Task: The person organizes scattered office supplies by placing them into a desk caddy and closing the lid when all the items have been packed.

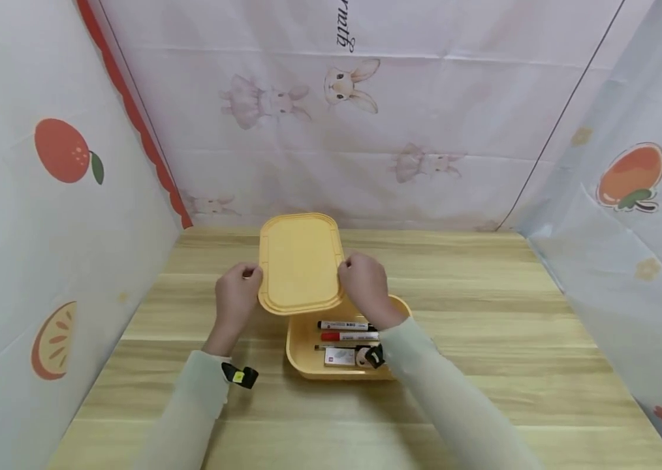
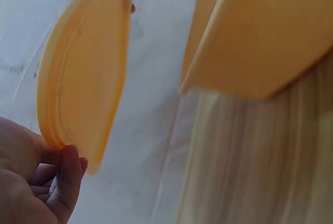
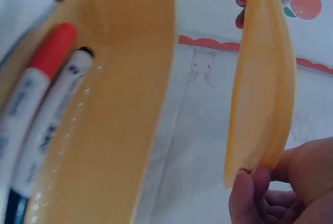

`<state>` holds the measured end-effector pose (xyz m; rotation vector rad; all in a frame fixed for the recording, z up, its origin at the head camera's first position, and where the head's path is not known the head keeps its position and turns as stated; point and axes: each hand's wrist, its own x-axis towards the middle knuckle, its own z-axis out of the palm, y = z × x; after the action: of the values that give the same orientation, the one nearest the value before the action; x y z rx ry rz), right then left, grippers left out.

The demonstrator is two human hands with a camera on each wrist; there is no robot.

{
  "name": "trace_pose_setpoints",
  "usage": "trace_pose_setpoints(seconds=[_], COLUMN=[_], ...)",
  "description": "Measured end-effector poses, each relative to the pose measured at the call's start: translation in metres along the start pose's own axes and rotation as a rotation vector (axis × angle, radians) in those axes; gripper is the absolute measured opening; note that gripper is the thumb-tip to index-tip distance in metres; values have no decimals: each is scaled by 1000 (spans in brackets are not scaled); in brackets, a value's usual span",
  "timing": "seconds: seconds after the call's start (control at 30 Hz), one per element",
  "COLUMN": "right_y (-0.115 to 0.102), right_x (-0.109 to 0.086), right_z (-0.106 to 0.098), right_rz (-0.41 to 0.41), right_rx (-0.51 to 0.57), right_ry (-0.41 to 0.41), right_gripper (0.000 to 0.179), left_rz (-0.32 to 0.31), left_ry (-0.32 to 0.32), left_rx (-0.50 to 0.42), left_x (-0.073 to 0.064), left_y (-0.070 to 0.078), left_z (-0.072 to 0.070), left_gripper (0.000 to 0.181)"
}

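Observation:
Both hands hold a yellow plastic lid [image 1: 301, 261] up in front of the body, tilted. My left hand [image 1: 237, 295] pinches its left edge between thumb and fingers, as the left wrist view also shows. On the opposite edge, my right hand [image 1: 364, 282] pinches the rim the same way. Below and a little right of the lid sits a yellow box [image 1: 307, 374], its top uncovered. Inside lie a black-capped marker [image 1: 343, 325], a red-capped marker [image 1: 348, 337], a thin dark pen [image 1: 320, 347] and a small white box [image 1: 339, 356]. The right forearm hides part of the contents.
The box stands on a wood-grain table [image 1: 484, 294]. Printed cloth surrounds it: a rabbit-patterned back sheet [image 1: 454, 117], a left sheet [image 1: 2, 228] with fruit prints and a right sheet [image 1: 619, 261]. Black straps with small devices sit on both wrists.

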<state>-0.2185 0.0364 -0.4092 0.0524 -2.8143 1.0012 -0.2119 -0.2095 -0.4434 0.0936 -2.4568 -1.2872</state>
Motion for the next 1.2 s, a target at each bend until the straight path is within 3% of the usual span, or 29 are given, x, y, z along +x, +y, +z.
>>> trace_pose_setpoints(seconds=[0.2, 0.5, 0.87, 0.97, 1.07, 1.2], right_y=[27, 66, 88, 91, 92, 91], right_x=[-17, -44, -56, -57, -58, -59], right_z=[-11, -28, -35, -37, -40, -43], right_rz=[10, -82, -231, -258, -278, -298], right_rx=[21, -68, -162, -167, -180, -195], right_ry=[6, 66, 171, 205, 224, 238], right_gripper=[43, 43, 39, 38, 37, 35], left_rz=[-19, -57, -34, -15, 67, 193], left_ry=[-36, -88, -124, -147, -147, -129], left_rx=[-73, -135, -124, -87, 21, 194], left_x=[-24, -57, -68, -67, -61, -47], left_y=[12, 25, 32, 33, 38, 61], left_z=[18, 46, 60, 61, 59, 58], left_gripper=[25, 20, 18, 20, 22, 27])
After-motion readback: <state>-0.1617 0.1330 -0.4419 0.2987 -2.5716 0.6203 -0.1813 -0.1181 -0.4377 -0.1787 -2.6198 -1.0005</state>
